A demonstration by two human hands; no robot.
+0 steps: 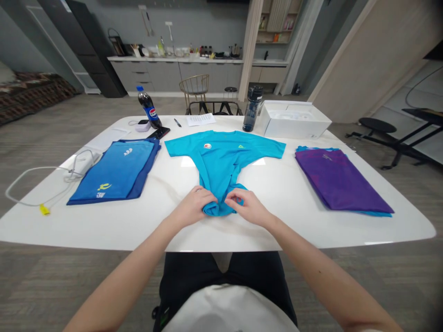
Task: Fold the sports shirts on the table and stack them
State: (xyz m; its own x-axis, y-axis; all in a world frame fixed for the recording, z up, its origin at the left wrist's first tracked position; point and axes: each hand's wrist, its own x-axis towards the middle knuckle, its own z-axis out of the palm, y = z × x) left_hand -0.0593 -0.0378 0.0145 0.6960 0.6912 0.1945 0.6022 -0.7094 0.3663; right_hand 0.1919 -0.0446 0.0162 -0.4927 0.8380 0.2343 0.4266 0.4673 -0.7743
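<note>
A turquoise T-shirt (221, 159) lies front up on the white table, sleeves spread to both sides and collar at the far end. Its lower part is gathered and partly rolled near the table's front edge. My left hand (196, 205) is closed on the rolled hem at the left. On the other side of the bunched cloth, my right hand (249, 206) has its thumb and fingers pinched together at the hem. Some of the cloth under both hands is hidden.
Folded blue shirts (117, 168) lie at left beside a white cable (31, 170). Folded purple and blue shirts (339, 180) lie at right. A cola bottle (148, 108), phone (159, 133), dark water bottle (252, 110) and white box (294, 121) stand or lie along the back.
</note>
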